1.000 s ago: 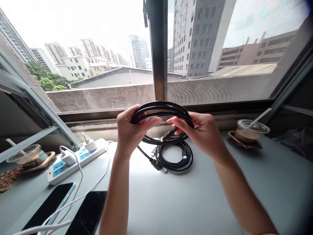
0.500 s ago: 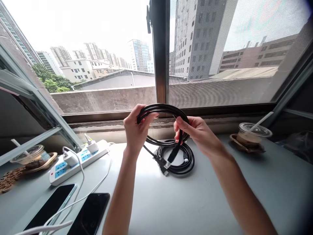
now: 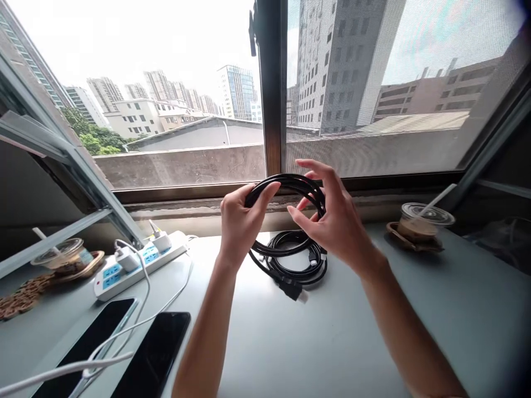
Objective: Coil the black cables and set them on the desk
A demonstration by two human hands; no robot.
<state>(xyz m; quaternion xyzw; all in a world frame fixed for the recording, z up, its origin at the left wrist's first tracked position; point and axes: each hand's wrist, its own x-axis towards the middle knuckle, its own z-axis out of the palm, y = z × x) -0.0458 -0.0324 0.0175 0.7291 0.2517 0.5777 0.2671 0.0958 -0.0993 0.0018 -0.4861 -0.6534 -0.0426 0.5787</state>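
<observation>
A coiled black cable (image 3: 286, 179) is held up over the table, its loops gripped by my left hand (image 3: 244, 218) between thumb and fingers. My right hand (image 3: 332, 213) is at the coil's right side, its thumb and fingers spread around the loops. One black connector (image 3: 290, 288) with a pale tip hangs below the held coil. Beneath it, a second black cable coil (image 3: 319, 273) lies on the table, partly hidden by the held loops.
On the left are a white power strip (image 3: 141, 265) with plugs and white cords, two phones (image 3: 153, 354) and a drink cup (image 3: 62, 257). Another cup with a straw (image 3: 423, 221) stands at the right on the grey table (image 3: 332, 342). A window (image 3: 199, 127) is behind.
My right hand has opened its fingers and risen slightly. My left hand and the held coil have shifted a little right. The hanging connector has moved.
</observation>
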